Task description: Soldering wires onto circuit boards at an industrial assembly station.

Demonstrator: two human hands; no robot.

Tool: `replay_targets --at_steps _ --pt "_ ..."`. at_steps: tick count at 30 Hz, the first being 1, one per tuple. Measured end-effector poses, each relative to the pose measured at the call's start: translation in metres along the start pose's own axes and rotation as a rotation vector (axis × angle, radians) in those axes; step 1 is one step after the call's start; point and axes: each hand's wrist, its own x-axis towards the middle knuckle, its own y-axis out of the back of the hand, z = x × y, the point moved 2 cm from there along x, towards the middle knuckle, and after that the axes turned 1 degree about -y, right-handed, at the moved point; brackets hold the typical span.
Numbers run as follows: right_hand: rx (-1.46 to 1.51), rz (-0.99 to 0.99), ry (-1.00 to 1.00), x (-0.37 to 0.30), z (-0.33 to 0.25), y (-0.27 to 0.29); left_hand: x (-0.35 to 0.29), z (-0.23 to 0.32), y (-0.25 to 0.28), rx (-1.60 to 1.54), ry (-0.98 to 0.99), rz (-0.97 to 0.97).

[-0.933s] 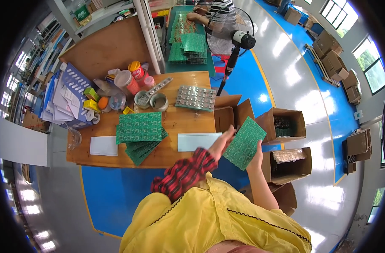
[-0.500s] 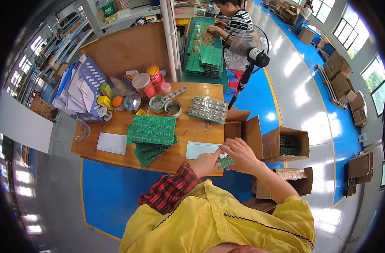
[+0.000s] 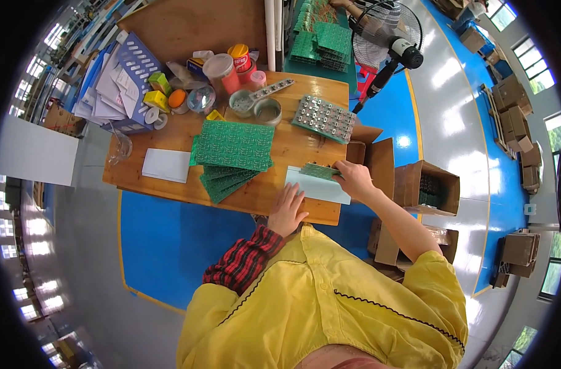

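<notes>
My right hand (image 3: 355,179) grips the right end of a small green circuit board (image 3: 319,171), tilted over a pale sheet (image 3: 323,189) at the table's right front. My left hand (image 3: 286,209) lies with fingers spread at the table's front edge, its fingertips by the sheet's left end, holding nothing. Left of the sheet is a fanned stack of green circuit boards (image 3: 236,145). Beyond the sheet sits a panel with rows of metal parts (image 3: 323,119).
Jars and tubs (image 3: 221,72) crowd the table's back, beside a blue file holder (image 3: 136,83) full of papers. A white paper pad (image 3: 165,165) lies at left. Cardboard boxes (image 3: 425,189) and a standing fan (image 3: 388,37) are to the right. A co-worker's arm shows at the far bench.
My hands have parted: the left has let go of the small board and rests flat by the sheet. The right has carried the board over the sheet. The view has shifted.
</notes>
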Motion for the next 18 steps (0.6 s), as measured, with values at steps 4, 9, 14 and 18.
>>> replay_targets --at_steps 4,9,14,18 --pt "-0.071 -0.027 -0.037 0.006 -0.013 -0.011 -0.002 0.003 0.003 -0.003 -0.015 0.030" --pt "-0.140 0.006 0.011 0.011 -0.025 -0.025 -0.003 0.002 0.003 -0.042 -0.025 0.035" --pt "-0.149 -0.172 0.068 0.014 -0.038 -0.014 -0.006 -0.001 0.004 -0.051 0.000 0.045" --pt "-0.067 -0.259 0.219 0.041 -0.014 -0.003 -0.014 0.000 0.006 0.061 -0.054 0.010"
